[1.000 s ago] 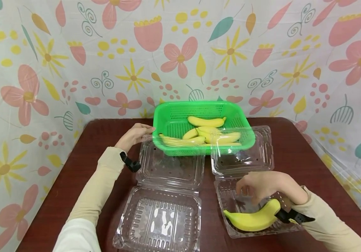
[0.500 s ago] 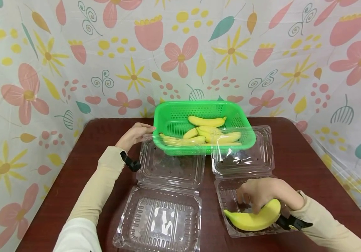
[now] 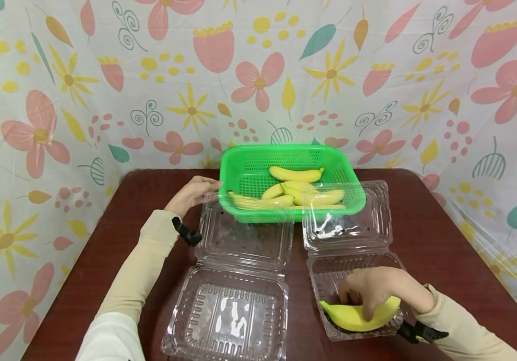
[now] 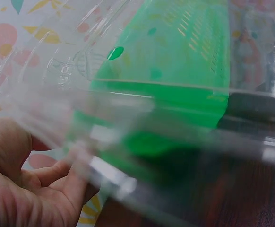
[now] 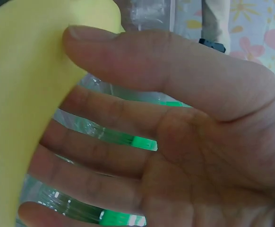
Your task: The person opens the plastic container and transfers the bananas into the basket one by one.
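My right hand (image 3: 382, 286) reaches into the right clear plastic clamshell box (image 3: 328, 271) and grips a yellow banana (image 3: 348, 317) lying across its base. In the right wrist view the thumb presses the near side of the banana (image 5: 29, 85), while the other fingers pass behind it. At the back, my left hand (image 3: 190, 195) holds the left rim of a green basket (image 3: 240, 173) by thumb and fingertips. The left wrist view sees that hand (image 4: 38, 189) beside the basket (image 4: 189, 104) through a blurred clear lid. Several bananas (image 3: 296, 174) lie in the basket.
A second clear clamshell box (image 3: 228, 321) stands open at the front left with nothing in it. Both boxes' raised lids (image 3: 245, 235) overlap the basket's front in the head view. The dark red table (image 3: 425, 225) backs onto a flower-patterned curtain (image 3: 258, 60).
My right hand has lowered from above the banana, and its thumb and fingers have come onto it. The banana lies in the same place. My left hand stays at the basket rim.
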Demonstrator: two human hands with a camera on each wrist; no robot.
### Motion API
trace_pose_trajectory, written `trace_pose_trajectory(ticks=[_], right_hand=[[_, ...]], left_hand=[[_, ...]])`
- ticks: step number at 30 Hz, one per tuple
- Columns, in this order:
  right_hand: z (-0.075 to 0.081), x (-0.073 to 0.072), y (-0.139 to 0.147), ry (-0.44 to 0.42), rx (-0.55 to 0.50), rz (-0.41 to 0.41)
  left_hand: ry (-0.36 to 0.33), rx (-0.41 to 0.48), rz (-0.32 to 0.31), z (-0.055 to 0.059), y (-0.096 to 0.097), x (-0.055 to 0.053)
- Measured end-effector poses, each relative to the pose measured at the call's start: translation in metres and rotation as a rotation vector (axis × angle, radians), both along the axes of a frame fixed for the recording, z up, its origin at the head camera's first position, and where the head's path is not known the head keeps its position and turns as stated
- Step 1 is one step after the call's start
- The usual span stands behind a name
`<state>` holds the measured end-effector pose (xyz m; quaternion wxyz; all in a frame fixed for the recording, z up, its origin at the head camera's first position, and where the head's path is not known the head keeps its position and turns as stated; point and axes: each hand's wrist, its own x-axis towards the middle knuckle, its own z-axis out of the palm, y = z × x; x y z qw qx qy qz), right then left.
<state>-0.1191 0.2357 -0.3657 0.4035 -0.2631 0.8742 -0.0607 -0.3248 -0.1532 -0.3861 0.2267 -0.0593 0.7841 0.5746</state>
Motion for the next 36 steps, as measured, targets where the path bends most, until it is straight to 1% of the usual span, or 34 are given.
trace_pose_trajectory(ticks=[5, 11, 17, 22, 24, 27, 29, 34, 36], right_hand=[[-0.002, 0.003, 0.000, -0.009, 0.006, -0.005], [-0.004, 0.005, -0.001, -0.029, 0.016, -0.006], [-0.008, 0.009, -0.003, 0.016, 0.057, 0.034], [-0.012, 0.012, -0.006, 0.020, 0.092, 0.076], [-0.011, 0.012, -0.006, 0.027, 0.101, 0.081], [-0.008, 0.012, -0.005, 0.066, 0.110, 0.064], [-0.004, 0.011, -0.005, 0.098, 0.093, 0.057], [0.009, 0.004, -0.006, 0.119, -0.013, 0.034], [0.014, 0.002, -0.007, 0.122, -0.032, 0.014]], left_hand=[[-0.003, 0.014, 0.000, -0.001, 0.000, 0.000], [-0.008, -0.002, 0.001, -0.001, -0.002, 0.000], [-0.008, -0.003, 0.003, -0.001, -0.002, 0.000], [-0.010, 0.001, -0.001, -0.001, -0.002, 0.000], [-0.014, 0.003, -0.004, -0.001, -0.002, 0.000], [-0.015, 0.001, -0.007, -0.001, -0.001, 0.000], [-0.015, -0.001, -0.010, -0.001, -0.001, 0.000], [-0.016, -0.008, -0.002, 0.000, 0.000, 0.000], [-0.018, -0.001, 0.003, 0.000, 0.000, 0.000]])
